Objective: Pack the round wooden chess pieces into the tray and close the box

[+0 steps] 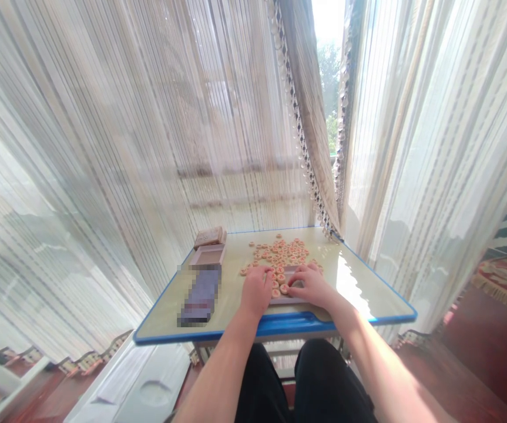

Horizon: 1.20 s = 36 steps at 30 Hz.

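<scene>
Head view. Round pieces (284, 288): some grouped in the left part of a shallow tray (295, 276), others scattered beyond it on the table (160, 320). Left hand (257, 289): half-curled at the tray's left side; hold, cannot tell. Right hand (312, 285): fingers bent, beside a piece; grip unclear.

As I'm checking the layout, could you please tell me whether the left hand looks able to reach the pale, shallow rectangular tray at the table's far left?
Probably yes: low, round tan pieces sit beside the left hand, but pale yellow tabletop leads to the tray, with nothing tall visibly between.
</scene>
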Tool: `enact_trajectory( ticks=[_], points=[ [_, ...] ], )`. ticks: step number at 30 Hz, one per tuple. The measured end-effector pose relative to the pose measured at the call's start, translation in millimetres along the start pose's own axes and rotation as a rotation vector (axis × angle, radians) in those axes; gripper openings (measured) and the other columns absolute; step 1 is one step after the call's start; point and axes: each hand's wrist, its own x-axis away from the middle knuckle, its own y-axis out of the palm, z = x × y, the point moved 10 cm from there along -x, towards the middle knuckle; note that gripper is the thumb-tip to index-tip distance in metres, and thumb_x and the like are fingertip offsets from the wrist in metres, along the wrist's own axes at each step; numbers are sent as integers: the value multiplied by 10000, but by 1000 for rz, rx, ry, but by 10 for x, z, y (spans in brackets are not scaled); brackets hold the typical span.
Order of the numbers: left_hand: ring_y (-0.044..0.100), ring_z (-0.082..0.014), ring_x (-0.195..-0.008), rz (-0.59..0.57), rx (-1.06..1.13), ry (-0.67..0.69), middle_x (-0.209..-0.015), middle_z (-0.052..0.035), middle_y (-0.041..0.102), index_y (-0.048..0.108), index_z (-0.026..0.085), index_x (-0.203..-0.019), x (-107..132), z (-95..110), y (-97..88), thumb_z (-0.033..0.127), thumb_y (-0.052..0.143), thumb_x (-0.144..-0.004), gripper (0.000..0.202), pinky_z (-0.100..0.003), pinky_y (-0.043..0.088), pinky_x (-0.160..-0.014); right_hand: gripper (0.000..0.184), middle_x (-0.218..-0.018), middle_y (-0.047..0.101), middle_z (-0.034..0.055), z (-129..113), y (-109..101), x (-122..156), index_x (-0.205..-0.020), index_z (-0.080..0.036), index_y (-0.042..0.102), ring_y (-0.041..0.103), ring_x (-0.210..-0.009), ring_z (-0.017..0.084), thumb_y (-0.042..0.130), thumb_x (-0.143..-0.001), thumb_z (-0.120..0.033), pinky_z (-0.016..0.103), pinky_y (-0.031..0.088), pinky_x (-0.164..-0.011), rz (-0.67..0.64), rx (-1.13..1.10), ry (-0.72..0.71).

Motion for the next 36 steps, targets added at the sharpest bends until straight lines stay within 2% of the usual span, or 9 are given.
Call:
enact_trajectory(
  ticks=[5,11,22,36],
  points=[
    [564,-203,-839,-16,-17,30,-808,-64,652,623,156,-788,8,18,25,171,456,-849,179,-352,450,-805,275,-866,611,44,-42,-12,16,-772,-265,727,472,-960,250,613,-723,-510,430,280,-941,-5,21,-24],
    [556,-197,-826,-11,-26,35,-771,-55,639,615,160,-757,12,33,22,167,474,-841,164,-337,444,-790,236,-866,618,36,-58,-22,11,-760,-228,683,476,-949,236,643,-695,-452,397,308,-909,37,34,-28],
    [557,-197,-830,-17,-15,50,-791,-60,652,627,151,-771,1,64,20,164,491,-836,151,-341,441,-812,140,-800,613,35,-88,-5,3,-722,-231,692,476,-904,223,641,-709,-361,376,318,-875,27,63,-49],
    [567,-191,-809,4,-14,72,-770,-49,652,643,168,-766,1,81,15,164,500,-828,157,-333,458,-778,127,-803,622,33,-115,-18,15,-721,-238,691,479,-914,218,626,-725,-347,366,317,-882,37,62,-45]
  ],
)
